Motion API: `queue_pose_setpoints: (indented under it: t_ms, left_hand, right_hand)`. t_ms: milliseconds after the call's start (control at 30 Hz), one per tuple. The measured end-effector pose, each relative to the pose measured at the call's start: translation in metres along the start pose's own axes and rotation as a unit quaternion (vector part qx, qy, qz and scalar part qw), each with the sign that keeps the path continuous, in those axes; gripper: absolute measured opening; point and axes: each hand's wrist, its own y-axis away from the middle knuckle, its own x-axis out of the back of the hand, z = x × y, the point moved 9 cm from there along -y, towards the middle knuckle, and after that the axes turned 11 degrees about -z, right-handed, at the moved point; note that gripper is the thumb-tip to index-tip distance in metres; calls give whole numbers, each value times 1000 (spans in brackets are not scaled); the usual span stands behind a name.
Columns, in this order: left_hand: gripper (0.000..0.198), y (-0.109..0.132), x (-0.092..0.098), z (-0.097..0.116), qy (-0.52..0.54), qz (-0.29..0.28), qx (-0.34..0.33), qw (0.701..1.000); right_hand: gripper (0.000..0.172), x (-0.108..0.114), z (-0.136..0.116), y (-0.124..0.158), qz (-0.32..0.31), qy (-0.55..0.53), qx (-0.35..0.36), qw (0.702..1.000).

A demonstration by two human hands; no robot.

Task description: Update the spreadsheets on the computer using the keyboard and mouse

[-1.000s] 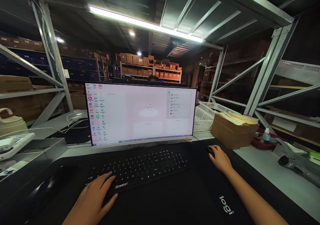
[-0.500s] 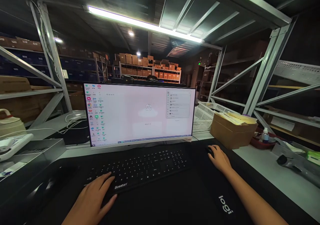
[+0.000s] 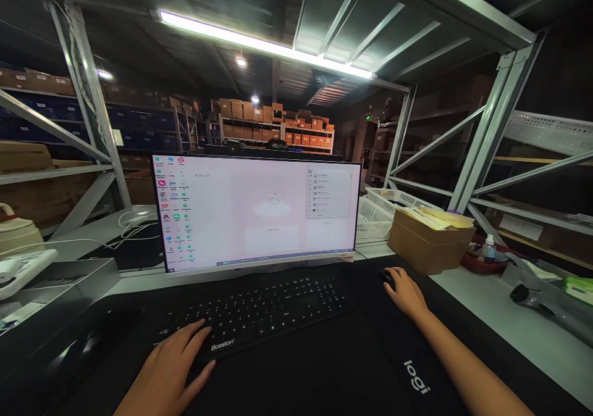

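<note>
My left hand lies with fingers stretched out over the left end of a black keyboard, its fingertips on the keys. At the right, my right hand is curled over a dark computer mouse, mostly hidden under the palm and fingers. Both rest on a large black desk mat with a white "logi" mark. Behind the keyboard stands a wide monitor, lit with a pale pink desktop, icons down its left side and a small window at upper right.
Right of the monitor are white plastic baskets and a cardboard box holding papers. A barcode scanner and a spray bottle lie further right. Leftward, a grey tray holds items; metal shelf posts frame the desk.
The view has shifted very slightly, so everything sits a little further left. Both hands keep their places on the keyboard and mouse.
</note>
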Motion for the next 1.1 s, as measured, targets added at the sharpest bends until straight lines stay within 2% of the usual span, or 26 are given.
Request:
queue_pose_setpoints:
  t_ms: [533,1100]
  left_hand:
    - [58,0,0,0,-4,-3,1,1000]
    - [57,0,1,-2,11,8,-1,1000]
  right_hand:
    - [43,2,-2,0,-3,-6,-5,1000]
    - [45,4,-10,2,-39,-33,9,999]
